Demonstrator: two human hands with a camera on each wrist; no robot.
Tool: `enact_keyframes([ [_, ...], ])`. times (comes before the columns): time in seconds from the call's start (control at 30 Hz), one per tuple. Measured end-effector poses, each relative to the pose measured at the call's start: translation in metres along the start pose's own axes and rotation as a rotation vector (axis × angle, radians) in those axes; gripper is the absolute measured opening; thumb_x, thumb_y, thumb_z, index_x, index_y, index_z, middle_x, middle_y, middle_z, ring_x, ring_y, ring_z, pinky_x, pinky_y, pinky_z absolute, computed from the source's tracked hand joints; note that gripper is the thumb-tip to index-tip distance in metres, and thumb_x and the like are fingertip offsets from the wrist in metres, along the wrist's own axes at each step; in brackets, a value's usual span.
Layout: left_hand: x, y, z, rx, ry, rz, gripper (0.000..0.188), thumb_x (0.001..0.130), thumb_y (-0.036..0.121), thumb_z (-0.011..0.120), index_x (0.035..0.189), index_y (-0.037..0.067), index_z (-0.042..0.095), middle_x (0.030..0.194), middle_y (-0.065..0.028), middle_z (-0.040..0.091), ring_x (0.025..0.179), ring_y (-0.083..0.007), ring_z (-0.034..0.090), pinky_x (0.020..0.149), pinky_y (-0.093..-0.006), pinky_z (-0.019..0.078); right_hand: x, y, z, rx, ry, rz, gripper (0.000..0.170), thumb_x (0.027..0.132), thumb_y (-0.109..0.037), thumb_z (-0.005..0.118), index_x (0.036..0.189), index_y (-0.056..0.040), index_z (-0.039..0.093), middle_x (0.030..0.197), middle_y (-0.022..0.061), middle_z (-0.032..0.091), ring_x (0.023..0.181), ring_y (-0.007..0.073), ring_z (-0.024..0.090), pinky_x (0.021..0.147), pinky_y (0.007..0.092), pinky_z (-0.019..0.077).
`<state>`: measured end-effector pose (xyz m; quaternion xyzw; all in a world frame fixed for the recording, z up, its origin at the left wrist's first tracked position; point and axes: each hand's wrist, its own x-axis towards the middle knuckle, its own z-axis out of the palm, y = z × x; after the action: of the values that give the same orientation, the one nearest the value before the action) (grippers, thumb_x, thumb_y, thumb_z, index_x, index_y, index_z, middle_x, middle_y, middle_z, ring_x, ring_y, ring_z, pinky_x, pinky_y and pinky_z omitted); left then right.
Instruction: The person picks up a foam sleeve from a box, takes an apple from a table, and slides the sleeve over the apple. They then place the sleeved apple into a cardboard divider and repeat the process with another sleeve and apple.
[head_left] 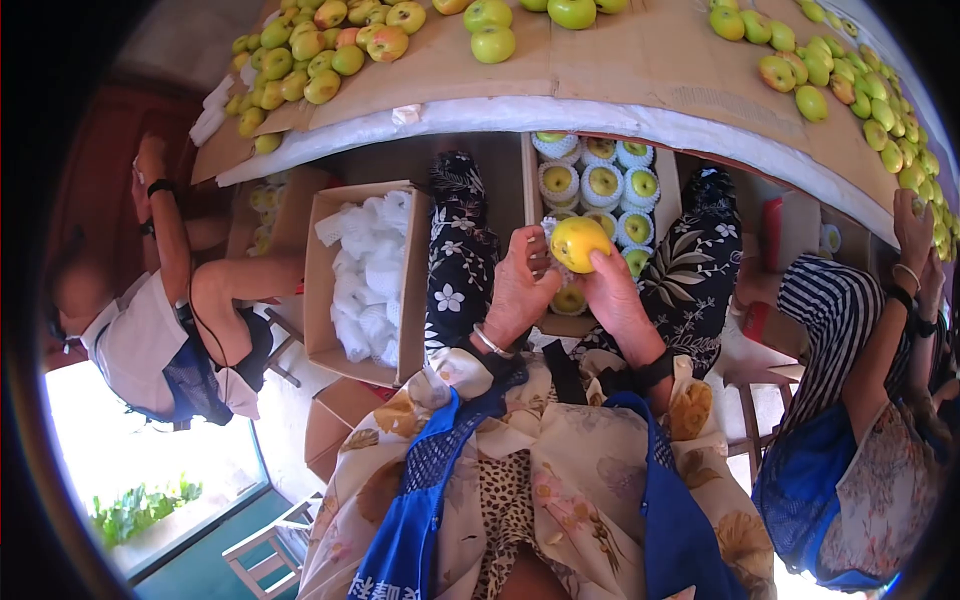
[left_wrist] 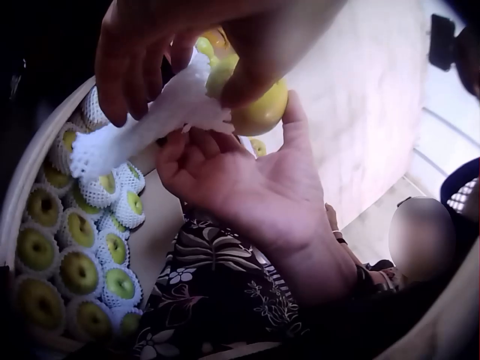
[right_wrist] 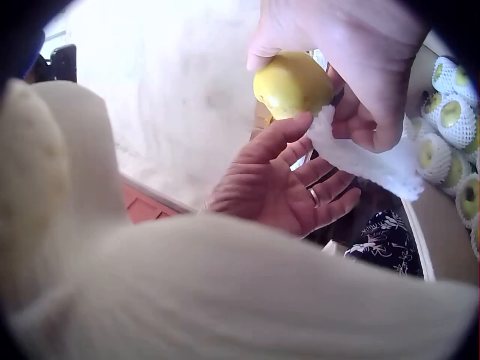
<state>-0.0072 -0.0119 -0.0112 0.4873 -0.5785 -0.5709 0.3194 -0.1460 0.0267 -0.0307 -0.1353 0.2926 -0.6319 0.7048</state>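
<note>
A yellow-green apple (head_left: pixel 580 244) (left_wrist: pixel 262 109) (right_wrist: pixel 292 84) is held up in front of the body by my right hand (head_left: pixel 614 290) (left_wrist: pixel 255 180) (right_wrist: pixel 352 45), thumb on its side. Curled fingers of the same hand pinch a white foam net (left_wrist: pixel 142 131) (right_wrist: pixel 375 165), which hangs beside the apple, its mouth against the fruit. My left hand (head_left: pixel 520 285) (left_wrist: pixel 232 34) (right_wrist: pixel 274 184) is close by with its fingers spread loosely and its thumb touching the apple where it meets the net. Below, a box (head_left: pixel 530 190) holds several netted apples (head_left: pixel 603 181) (left_wrist: pixel 77 271) (right_wrist: pixel 450 114).
A carton (head_left: pixel 320 270) of white foam nets (head_left: pixel 368 280) stands to the left of the legs. Loose apples (head_left: pixel 388 43) lie in piles on the cardboard-covered table (head_left: pixel 580 80) ahead. Other people sit at the left (head_left: pixel 150 330) and right (head_left: pixel 850 430).
</note>
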Motion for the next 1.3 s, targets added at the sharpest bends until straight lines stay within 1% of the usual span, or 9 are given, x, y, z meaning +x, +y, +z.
enact_keyframes([
  [0.27,0.005,-0.021,-0.013,0.017,-0.007,-0.021,0.037,0.078,-0.004,0.051,0.114,0.001,0.043,0.096,-0.0119,0.061,0.082,-0.015,0.061,0.068,-0.0253,0.0509,-0.002,-0.002,-0.008,0.089,0.094,0.05,0.046,0.082,-0.025,0.059,0.122,-0.0072,0.044,0.116,0.0043,0.051,0.107,0.0173,0.05,0.09,0.0357,0.0415],
  [0.33,0.003,-0.009,-0.011,-0.409,-0.116,-0.221,0.036,0.079,-0.001,0.054,0.114,0.003,0.044,0.097,-0.0086,0.06,0.083,-0.0132,0.059,0.067,-0.0241,0.0495,-0.002,-0.002,-0.009,0.095,0.075,0.059,0.045,0.083,-0.028,0.058,0.121,-0.0084,0.044,0.118,0.0041,0.051,0.108,0.0173,0.05,0.088,0.0367,0.043],
  [0.43,0.001,0.002,-0.016,-0.499,-0.173,-0.378,0.034,0.084,0.006,0.054,0.116,0.005,0.044,0.104,-0.0076,0.058,0.092,-0.0114,0.057,0.073,-0.0244,0.0494,-0.003,0.001,-0.016,0.115,0.01,0.105,0.045,0.084,-0.032,0.056,0.121,-0.009,0.044,0.117,0.0048,0.051,0.108,0.0176,0.05,0.089,0.0369,0.0423],
  [0.63,0.0,-0.006,-0.016,-0.253,-0.245,-0.223,0.036,0.085,0.008,0.053,0.119,0.003,0.042,0.103,-0.0065,0.059,0.092,-0.0117,0.058,0.074,-0.026,0.0502,-0.003,0.006,-0.024,0.239,-0.001,0.186,0.047,0.084,-0.038,0.054,0.121,-0.0094,0.045,0.117,0.0061,0.052,0.105,0.0206,0.05,0.09,0.0385,0.0399],
  [0.73,-0.001,-0.004,-0.015,-0.383,-0.161,-0.269,0.031,0.082,0.003,0.053,0.112,0.001,0.045,0.098,-0.0084,0.06,0.085,-0.0107,0.058,0.066,-0.0233,0.0503,-0.003,0.005,-0.026,0.246,0.026,0.184,0.049,0.084,-0.04,0.054,0.121,-0.0093,0.045,0.117,0.0067,0.052,0.104,0.0228,0.05,0.09,0.04,0.0394],
  [1.03,0.002,-0.019,-0.018,-0.425,-0.036,-0.311,0.022,0.087,0.005,0.045,0.108,0.002,0.047,0.092,-0.0059,0.059,0.084,-0.0114,0.059,0.065,-0.0255,0.0516,-0.003,0.002,-0.026,0.215,0.077,0.124,0.049,0.085,-0.042,0.052,0.121,-0.0108,0.044,0.118,0.0069,0.051,0.105,0.0251,0.048,0.091,0.0433,0.039],
  [1.17,0.004,-0.027,-0.02,-0.411,0.012,-0.375,0.023,0.085,0.008,0.05,0.108,0.004,0.049,0.095,-0.0044,0.06,0.084,-0.0111,0.059,0.068,-0.0259,0.051,-0.003,0.002,-0.031,0.229,0.067,0.124,0.049,0.084,-0.037,0.055,0.122,-0.0095,0.043,0.12,0.0073,0.05,0.109,0.0251,0.047,0.092,0.0448,0.0375],
  [1.23,0.006,-0.039,-0.019,-0.116,-0.01,-0.132,0.027,0.081,0.004,0.052,0.107,0.004,0.049,0.094,-0.0042,0.06,0.079,-0.0095,0.058,0.064,-0.0238,0.0491,-0.004,0.002,-0.03,0.169,0.088,0.11,0.045,0.084,-0.032,0.055,0.122,-0.0087,0.043,0.119,0.007,0.05,0.11,0.0224,0.047,0.093,0.0435,0.0377],
  [1.3,0.005,-0.039,-0.018,0.054,0.046,-0.061,0.027,0.077,0.006,0.054,0.104,0.004,0.051,0.087,-0.007,0.06,0.075,-0.0134,0.059,0.062,-0.0264,0.0485,-0.003,0.005,-0.029,0.092,0.083,0.097,0.044,0.084,-0.029,0.055,0.122,-0.0085,0.044,0.119,0.0064,0.051,0.11,0.0208,0.048,0.093,0.0417,0.0384],
])
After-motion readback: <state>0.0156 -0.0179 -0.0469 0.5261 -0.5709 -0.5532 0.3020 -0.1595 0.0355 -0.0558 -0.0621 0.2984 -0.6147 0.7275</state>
